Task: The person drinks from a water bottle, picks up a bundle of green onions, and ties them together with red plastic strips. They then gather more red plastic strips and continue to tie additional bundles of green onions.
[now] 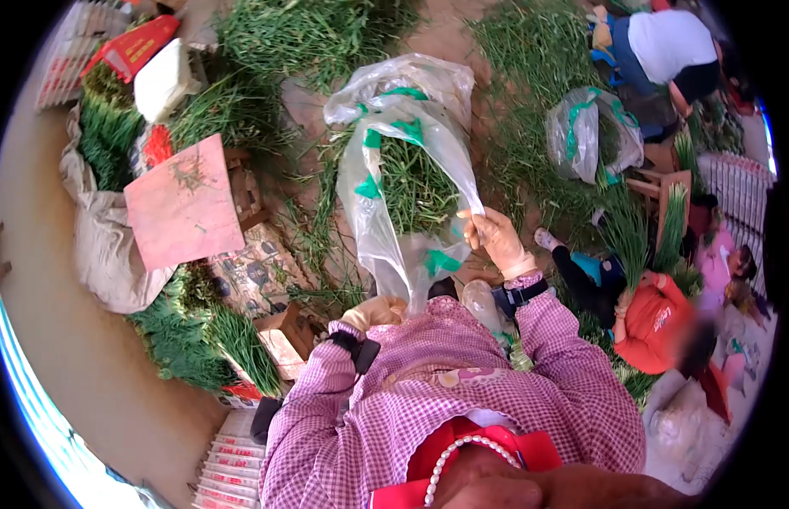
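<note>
Over brown floor (441, 32), right hand (499, 242) is pinching clear green-marked plastic bag (366, 233) of thin green stalks (416, 188), fingertips closed; left hand (373, 314) is touching its edge, grip unclear.

1. I'd call this a produce-packing workroom.
2. Loose green stalks (318, 34) litter the floor (441, 25) around me.
3. Bunched greens (113, 127) stand by the wall (38, 212).
4. A clear plastic bag (379, 254) holds more stalks.
5. A person in orange (657, 327) grips a long bunch (628, 233).

Plain beige wall (97, 339), brown floor (448, 30)
</note>
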Demonstrator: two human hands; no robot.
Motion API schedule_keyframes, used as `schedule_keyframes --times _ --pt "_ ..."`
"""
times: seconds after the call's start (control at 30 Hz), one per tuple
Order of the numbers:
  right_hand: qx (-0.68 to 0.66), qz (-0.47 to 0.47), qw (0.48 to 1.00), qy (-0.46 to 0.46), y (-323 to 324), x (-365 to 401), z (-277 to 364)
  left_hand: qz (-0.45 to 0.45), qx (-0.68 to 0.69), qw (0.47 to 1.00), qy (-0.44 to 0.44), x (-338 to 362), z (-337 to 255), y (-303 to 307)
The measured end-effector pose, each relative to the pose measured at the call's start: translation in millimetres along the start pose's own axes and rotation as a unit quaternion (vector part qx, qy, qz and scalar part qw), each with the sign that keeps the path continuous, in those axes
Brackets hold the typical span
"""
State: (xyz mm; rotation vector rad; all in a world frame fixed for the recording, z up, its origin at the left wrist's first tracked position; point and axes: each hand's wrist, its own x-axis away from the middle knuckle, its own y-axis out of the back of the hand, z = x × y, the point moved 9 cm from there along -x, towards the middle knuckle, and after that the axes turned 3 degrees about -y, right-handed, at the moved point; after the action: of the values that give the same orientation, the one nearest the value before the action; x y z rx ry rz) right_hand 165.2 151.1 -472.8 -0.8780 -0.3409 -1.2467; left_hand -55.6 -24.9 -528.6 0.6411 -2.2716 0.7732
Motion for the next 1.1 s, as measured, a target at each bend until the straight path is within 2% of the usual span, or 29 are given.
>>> schedule_keyframes --times 0.07,0.13,0.17,0.2,0.27,0.3,0.33,0.37,0.4,0.47,0.5,0.53,0.57,0.6,0.63,0.67,0.73,0.8,0.87,0.9,0.93,1.0,1.07,1.1 --pt "0.050 0.005 0.999 -0.013 -9.3 5.8 1.6 -0.034 0.008 0.999 0.029 16.2 -14.6 -10.7" --pt "0.144 0.013 0.989 -0.033 -17.8 7.4 -1.1 -0.121 0.142 0.981 -0.055 30.2 -38.5 -9.9" --pt "0.191 0.033 0.980 -0.046 -17.6 2.6 -9.1 -0.139 0.059 0.977 -0.153 23.3 -35.6 -9.3" --pt "0.197 0.049 0.978 -0.043 -27.2 -2.0 -12.8 -0.157 0.061 0.973 -0.155 31.3 -53.8 -10.6" --pt "0.182 0.112 0.972 -0.094 -50.5 -6.2 -30.5 -0.212 0.130 0.961 -0.122 43.9 -96.1 -7.4" --pt "0.223 0.152 0.958 -0.099 -63.9 -9.8 -40.9 -0.223 0.055 0.962 -0.145 18.4 -80.4 -8.9" --pt "0.336 0.201 0.914 -0.106 -71.1 -19.6 -59.7 -0.231 -0.022 0.959 -0.165 -7.2 -64.6 -9.8" --pt "0.420 0.205 0.882 -0.059 -81.2 -25.5 -63.9 -0.257 -0.037 0.952 -0.164 -1.6 -84.6 -8.8" --pt "0.500 0.209 0.841 -0.010 -96.6 -27.4 -66.2 -0.295 -0.112 0.920 -0.233 24.6 -128.5 -10.4" --pt "0.381 0.128 0.903 -0.150 -111.6 -15.7 -69.0 -0.331 -0.156 0.888 -0.277 12.4 -122.8 -15.3" --pt "0.320 0.119 0.922 -0.185 -106.0 -18.9 -79.9 -0.303 -0.075 0.912 -0.267 16.4 -125.2 -15.9" --pt "0.258 0.109 0.936 -0.215 -101.5 -23.8 -83.3 -0.281 -0.064 0.933 -0.217 32.4 -129.0 -15.5" --pt "0.237 0.077 0.945 -0.210 -91.4 -29.0 -78.9 -0.301 -0.068 0.910 -0.277 42.5 -126.8 -12.0" --pt "0.223 0.047 0.959 -0.166 -91.5 -24.3 -57.5 -0.319 -0.072 0.883 -0.335 53.6 -121.3 -12.5" --pt "0.246 0.033 0.955 -0.164 -77.2 -28.4 -48.5 -0.297 0.015 0.904 -0.308 58.3 -102.6 -13.7" --pt "0.200 0.027 0.967 -0.155 -66.9 -29.0 -39.0 -0.290 0.098 0.897 -0.318 64.3 -81.8 -15.9" --pt "0.179 0.023 0.973 -0.142 -46.7 -29.8 -22.5 -0.294 0.120 0.920 -0.231 90.3 -43.3 -23.9" --pt "0.177 0.018 0.970 -0.168 -40.1 -23.0 -4.8 -0.345 0.191 0.894 -0.213 100.1 23.0 -34.1" --pt "0.240 0.002 0.954 -0.180 -36.2 -25.4 -1.0 -0.472 0.199 0.853 -0.103 134.5 80.9 -47.7" --pt "0.253 0.009 0.950 -0.183 -42.6 -24.4 -2.2 -0.502 0.219 0.834 -0.071 149.8 104.1 -60.1" --pt "0.310 -0.008 0.929 -0.201 -46.4 -24.5 -7.0 -0.531 0.238 0.812 -0.040 166.3 130.3 -71.9" --pt "0.382 -0.017 0.898 -0.218 -58.9 -34.1 -15.4 -0.532 0.354 0.768 -0.049 163.1 199.7 -108.2" --pt "0.508 0.017 0.842 -0.182 -74.4 -51.5 -20.8 -0.576 0.373 0.727 -0.025 194.0 213.7 -135.1" --pt "0.570 0.026 0.802 -0.176 -67.3 -67.2 -32.1 -0.571 0.399 0.718 -0.012 185.5 241.8 -157.3"
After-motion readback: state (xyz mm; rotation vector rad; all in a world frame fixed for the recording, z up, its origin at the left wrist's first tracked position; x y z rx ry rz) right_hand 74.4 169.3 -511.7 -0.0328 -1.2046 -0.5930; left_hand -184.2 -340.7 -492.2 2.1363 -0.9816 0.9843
